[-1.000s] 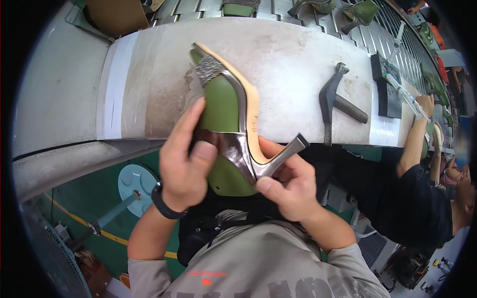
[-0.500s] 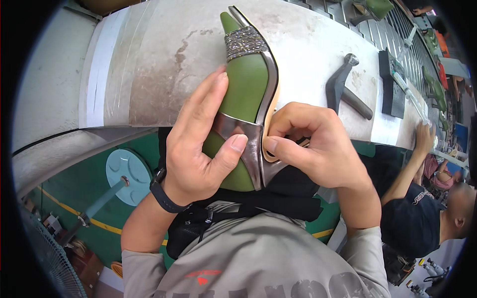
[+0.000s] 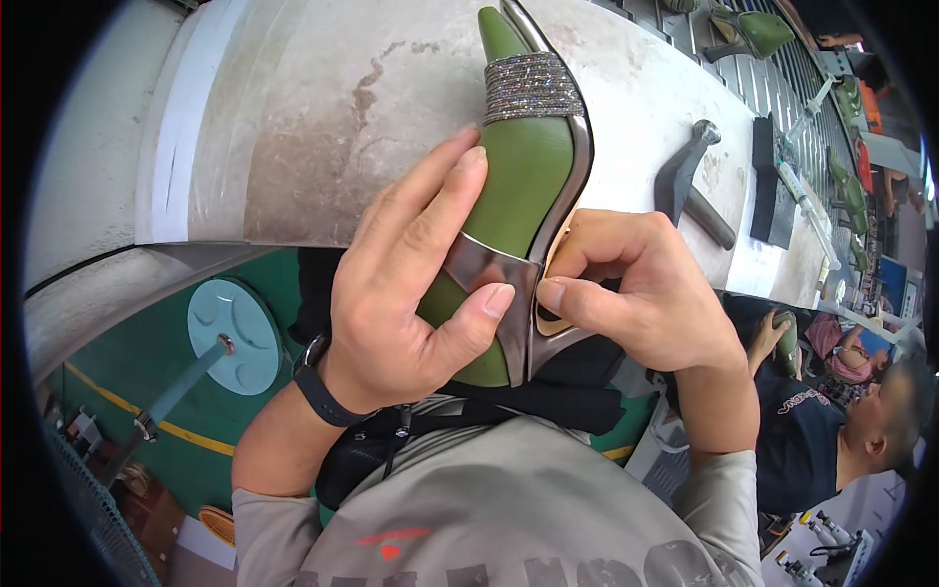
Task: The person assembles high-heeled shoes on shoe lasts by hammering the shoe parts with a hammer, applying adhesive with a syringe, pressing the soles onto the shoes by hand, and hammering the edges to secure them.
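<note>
The tabletop (image 3: 323, 127), a worn grey-white slab with brown staining, filled the upper half of the view from 9 to 2 o'clock, its near edge curving above a green floor (image 3: 117, 362). A person in a dark shirt (image 3: 812, 430) sat at 4 o'clock, beyond the right forearm.

The green high-heeled shoe (image 3: 523, 176) lay at the centre, toe pointing to 12 o'clock over the tabletop and heel end drawn toward the body at 6 o'clock; a glittering silver band (image 3: 533, 90) crossed its toe, and a metallic strap (image 3: 489, 274) crossed its rear part.

The left hand (image 3: 401, 293) wrapped the shoe from 9 o'clock: its grip was closed on the shoe, fingers lying along the green upper and thumb pressed on the metallic strap. A dark wristband (image 3: 318, 386) circled that wrist.

The right hand (image 3: 646, 293) met the shoe from 3 o'clock; its grip was narrow, thumb and curled fingers pinching the shoe's tan inner edge just beside the strap.

A round pale-blue stool seat (image 3: 235, 333) stood on the floor at 8 o'clock. A grey hammer (image 3: 690, 181) rested on the tabletop at 2 o'clock, near the right hand but apart from it, with a black block (image 3: 768, 186) just beyond.
</note>
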Tool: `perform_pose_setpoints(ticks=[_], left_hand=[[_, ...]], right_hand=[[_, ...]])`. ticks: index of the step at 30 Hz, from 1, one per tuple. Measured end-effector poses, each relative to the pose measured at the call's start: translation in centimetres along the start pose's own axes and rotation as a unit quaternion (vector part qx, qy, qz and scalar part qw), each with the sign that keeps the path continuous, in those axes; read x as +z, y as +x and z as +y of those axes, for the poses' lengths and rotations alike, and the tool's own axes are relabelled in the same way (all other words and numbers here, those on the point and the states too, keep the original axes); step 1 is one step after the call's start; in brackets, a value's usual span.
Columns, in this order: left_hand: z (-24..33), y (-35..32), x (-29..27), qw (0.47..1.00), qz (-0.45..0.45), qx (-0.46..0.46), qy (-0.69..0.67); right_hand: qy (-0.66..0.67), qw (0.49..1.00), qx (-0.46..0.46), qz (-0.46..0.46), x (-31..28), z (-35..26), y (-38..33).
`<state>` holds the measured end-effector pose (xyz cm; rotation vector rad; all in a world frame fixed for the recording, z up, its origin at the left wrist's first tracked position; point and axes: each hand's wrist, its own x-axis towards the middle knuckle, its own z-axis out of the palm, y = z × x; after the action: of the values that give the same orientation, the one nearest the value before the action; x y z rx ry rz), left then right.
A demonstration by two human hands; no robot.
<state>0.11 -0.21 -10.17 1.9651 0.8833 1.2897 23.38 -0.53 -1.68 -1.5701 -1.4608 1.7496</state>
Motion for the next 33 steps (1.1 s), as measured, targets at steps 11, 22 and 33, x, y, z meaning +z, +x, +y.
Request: perform_pose_setpoints(ticks=[11,22,33], left_hand=[[0.1,-0.2,-0.4,0.999,-0.037,-0.010,-0.001],[0.1,-0.1,-0.4,0.999,-0.037,-0.001,0.005],[0.0,-0.1,-0.5,0.999,-0.040,0.004,0.011]], right_hand=[[-0.006,0.999,-0.040,0.004,-0.1,0.9,0.2],[-0.008,1.000,-0.021,0.009,-0.2,0.4,0.2],[-0.016,0.999,-0.026,0.017,0.0,0.5,0.2]])
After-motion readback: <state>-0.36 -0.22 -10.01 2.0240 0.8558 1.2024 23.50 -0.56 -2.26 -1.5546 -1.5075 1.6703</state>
